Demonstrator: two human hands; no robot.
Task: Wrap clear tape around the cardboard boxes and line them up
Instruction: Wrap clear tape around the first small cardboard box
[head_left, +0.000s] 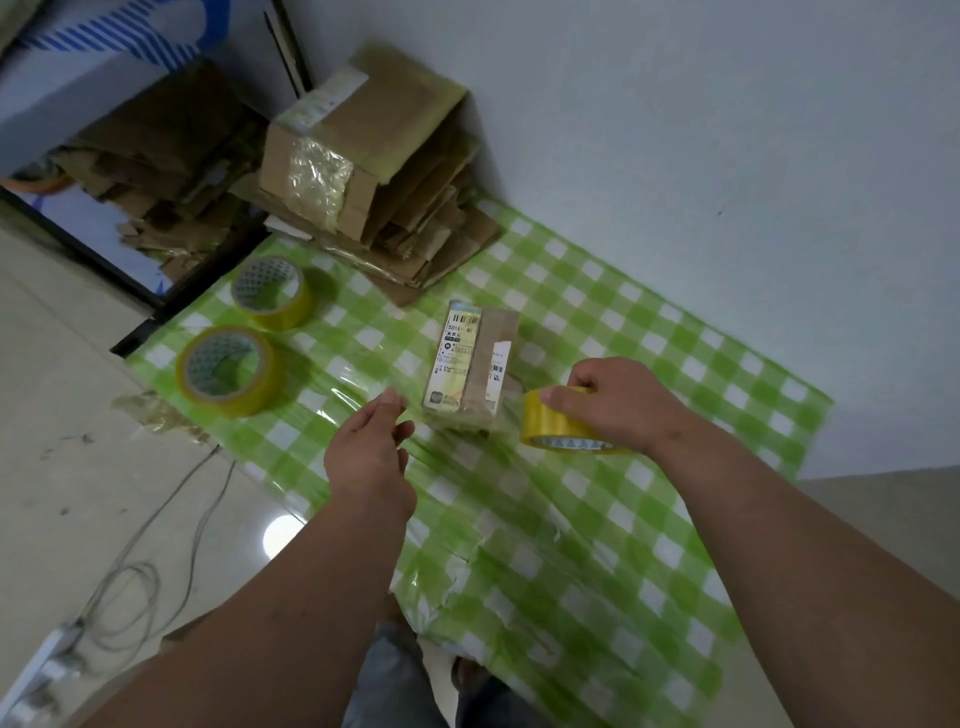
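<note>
Your right hand (618, 402) grips the tape roll (558, 423) just right of the small box (475, 364), which lies between both hands (long axis pointing away), your left hand (371, 447) loosely curled, empty.

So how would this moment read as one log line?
right hand: holds tape roll | left hand: near small box, not touching | spare rolls: two, on checked cloth

The left hand (370, 457) is motion-blurred; its grip cannot be told.
</note>
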